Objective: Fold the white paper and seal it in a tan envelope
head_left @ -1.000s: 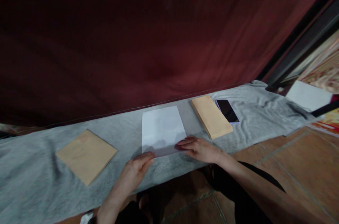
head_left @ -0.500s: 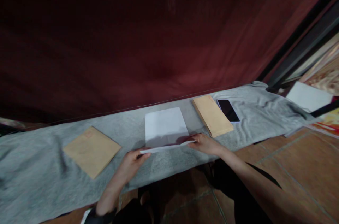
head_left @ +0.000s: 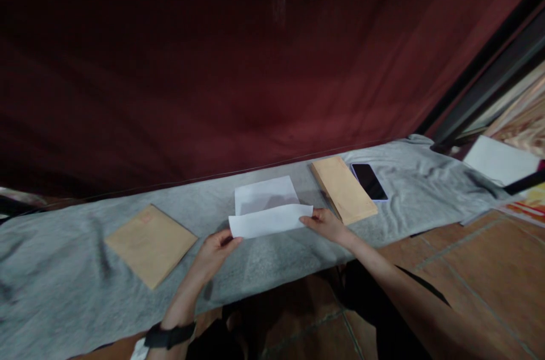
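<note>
A white sheet of paper (head_left: pixel 266 204) lies on a grey cloth (head_left: pixel 63 280), with its near edge lifted and curled toward the far edge. My left hand (head_left: pixel 217 249) pinches the lifted edge at its left corner. My right hand (head_left: pixel 326 224) pinches it at the right corner. A brown envelope (head_left: pixel 149 243) lies flat to the left of the sheet. A second brown envelope or stack (head_left: pixel 344 188) lies just right of it, close to my right hand.
A dark phone (head_left: pixel 369 181) lies face up next to the right envelope. A dark red curtain (head_left: pixel 213 65) hangs behind the cloth. At the far right lies another white sheet (head_left: pixel 500 160). Tiled floor (head_left: pixel 468 269) shows at the lower right.
Both hands went from resting flat on the sheet's near edge to pinching its corners. They have lifted that edge and carried it up and away from me, over the sheet.
</note>
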Action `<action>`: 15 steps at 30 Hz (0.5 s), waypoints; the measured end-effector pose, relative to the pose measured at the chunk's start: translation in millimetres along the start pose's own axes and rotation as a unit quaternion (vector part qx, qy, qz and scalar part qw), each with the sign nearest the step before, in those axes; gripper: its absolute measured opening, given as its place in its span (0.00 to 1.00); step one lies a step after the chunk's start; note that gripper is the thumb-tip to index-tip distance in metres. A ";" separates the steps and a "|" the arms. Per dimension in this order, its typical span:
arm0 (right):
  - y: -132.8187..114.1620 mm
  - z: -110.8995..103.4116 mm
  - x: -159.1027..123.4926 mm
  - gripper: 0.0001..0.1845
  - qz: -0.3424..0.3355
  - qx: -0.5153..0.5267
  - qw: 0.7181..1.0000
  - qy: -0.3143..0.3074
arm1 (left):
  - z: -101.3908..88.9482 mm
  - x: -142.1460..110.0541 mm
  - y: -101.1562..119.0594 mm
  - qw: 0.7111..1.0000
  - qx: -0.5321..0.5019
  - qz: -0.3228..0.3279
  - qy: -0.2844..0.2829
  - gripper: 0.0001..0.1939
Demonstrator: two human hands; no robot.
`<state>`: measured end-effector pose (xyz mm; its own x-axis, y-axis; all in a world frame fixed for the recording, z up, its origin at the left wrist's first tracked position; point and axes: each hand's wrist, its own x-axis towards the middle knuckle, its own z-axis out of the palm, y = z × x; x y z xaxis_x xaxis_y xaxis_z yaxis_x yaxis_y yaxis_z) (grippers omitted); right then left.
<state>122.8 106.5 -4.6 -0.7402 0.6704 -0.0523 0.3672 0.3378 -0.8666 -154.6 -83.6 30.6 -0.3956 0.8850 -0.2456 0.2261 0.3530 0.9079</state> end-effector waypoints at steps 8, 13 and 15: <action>-0.8 4.3 12.1 0.21 -0.031 0.135 0.990 0.003 | 4.9 9.2 2.6 0.998 -0.018 0.030 0.055 0.24; -3.7 4.5 17.3 0.18 -0.029 0.152 0.988 0.024 | 9.7 9.6 9.4 0.996 -0.029 0.036 0.076 0.24; -5.1 4.6 19.0 0.17 -0.026 0.150 0.988 0.041 | 11.5 8.9 12.0 0.996 -0.029 0.031 0.082 0.23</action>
<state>104.3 114.4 -3.4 -0.7012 0.7125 0.0256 0.1377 0.1705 -0.9757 -145.2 -68.1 35.4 -0.5232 0.8417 -0.1335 0.2045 0.2761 0.9391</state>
